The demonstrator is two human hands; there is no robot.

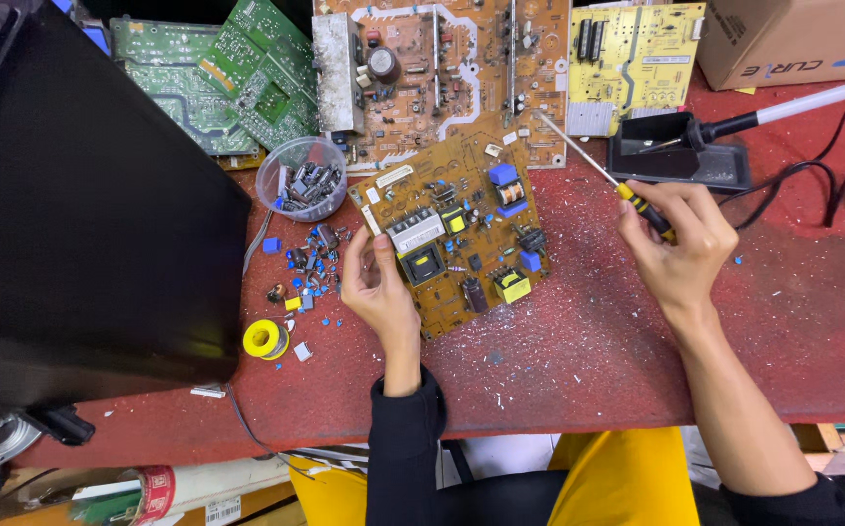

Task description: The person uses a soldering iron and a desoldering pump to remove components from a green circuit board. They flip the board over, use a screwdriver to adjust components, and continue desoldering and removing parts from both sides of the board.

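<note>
Your left hand [379, 292] rests half-curled, holding nothing, on the left edge of a tan rectangular circuit board [456, 229] lying flat mid-bench on the red worktop [588, 341], while your right hand [677, 244] grips a slim yellow-and-black-handled screwdriver [602, 173], its tip off the board's upper right corner. Loose small components [305, 273] lie scattered left of the board beside a clear plastic tub of parts [302, 178]. The board looks only partly stripped: its yellow and blue parts remain mounted.

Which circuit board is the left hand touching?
The tan board lying alone at the front, tilted; the left hand rests on its near-left edge. The green boards and other boards sit farther back, untouched.
</note>
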